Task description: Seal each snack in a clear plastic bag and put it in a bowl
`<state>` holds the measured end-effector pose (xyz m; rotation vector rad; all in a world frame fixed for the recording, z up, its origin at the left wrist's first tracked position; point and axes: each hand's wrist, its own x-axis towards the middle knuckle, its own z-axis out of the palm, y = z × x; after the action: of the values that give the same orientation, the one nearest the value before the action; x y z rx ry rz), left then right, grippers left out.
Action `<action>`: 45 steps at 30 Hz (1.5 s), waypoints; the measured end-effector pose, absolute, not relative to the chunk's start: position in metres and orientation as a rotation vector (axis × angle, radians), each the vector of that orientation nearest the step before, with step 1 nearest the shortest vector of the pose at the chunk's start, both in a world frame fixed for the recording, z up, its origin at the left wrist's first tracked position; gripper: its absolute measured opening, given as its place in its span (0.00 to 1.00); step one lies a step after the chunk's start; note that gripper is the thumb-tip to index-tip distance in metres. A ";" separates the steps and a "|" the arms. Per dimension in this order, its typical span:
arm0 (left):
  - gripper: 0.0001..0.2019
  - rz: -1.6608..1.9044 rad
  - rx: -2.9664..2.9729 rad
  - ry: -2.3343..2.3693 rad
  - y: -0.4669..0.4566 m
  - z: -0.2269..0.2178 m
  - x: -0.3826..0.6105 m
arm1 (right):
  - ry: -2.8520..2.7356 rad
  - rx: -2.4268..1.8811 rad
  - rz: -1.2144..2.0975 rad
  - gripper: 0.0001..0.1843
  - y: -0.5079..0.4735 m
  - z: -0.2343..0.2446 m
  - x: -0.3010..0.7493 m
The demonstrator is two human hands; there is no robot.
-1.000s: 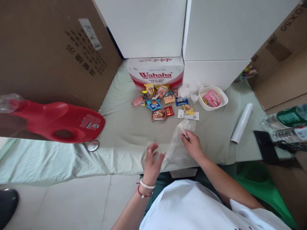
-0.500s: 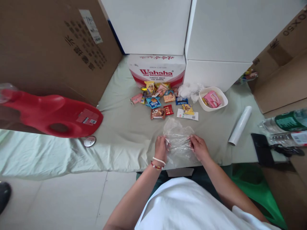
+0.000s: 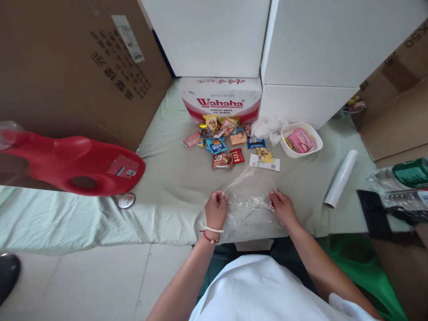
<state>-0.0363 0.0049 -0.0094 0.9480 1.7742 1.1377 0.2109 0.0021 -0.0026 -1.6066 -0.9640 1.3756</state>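
A clear plastic bag (image 3: pixel 250 205) is stretched between my two hands, low over the front of the cloth-covered table. My left hand (image 3: pixel 216 209), with bracelets at the wrist, pinches its left side. On the opposite side my right hand (image 3: pixel 282 207) grips the film, fingers closed. Beyond the bag lies a pile of small wrapped snacks, among them a brown packet (image 3: pixel 222 161), a red packet (image 3: pixel 237 156), a blue packet (image 3: pixel 216 145) and a yellow packet (image 3: pixel 265 154) on a white packet (image 3: pixel 264 162).
A white bowl (image 3: pixel 319 146) holds a pink packet (image 3: pixel 300 140), beside crumpled plastic film (image 3: pixel 269 128). Right of them are a white roll (image 3: pixel 341 179), bottles (image 3: pixel 409 173) and a black phone-like slab (image 3: pixel 373 214). A red jug (image 3: pixel 80 165) lies left; a Wahaha carton (image 3: pixel 220 100) stands behind.
My hands have moved farther apart, the left one leftward. The plastic bag between them is spread wider and flatter. The view has shifted slightly.
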 end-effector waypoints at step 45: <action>0.35 0.354 2.334 1.814 -0.054 -0.019 -0.066 | -2.317 -1.484 0.351 0.14 0.010 0.057 0.200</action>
<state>-0.0665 -0.0539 -0.0185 2.3336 1.8143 0.3538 0.2000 0.0098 0.0575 -1.4839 -2.3170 0.3509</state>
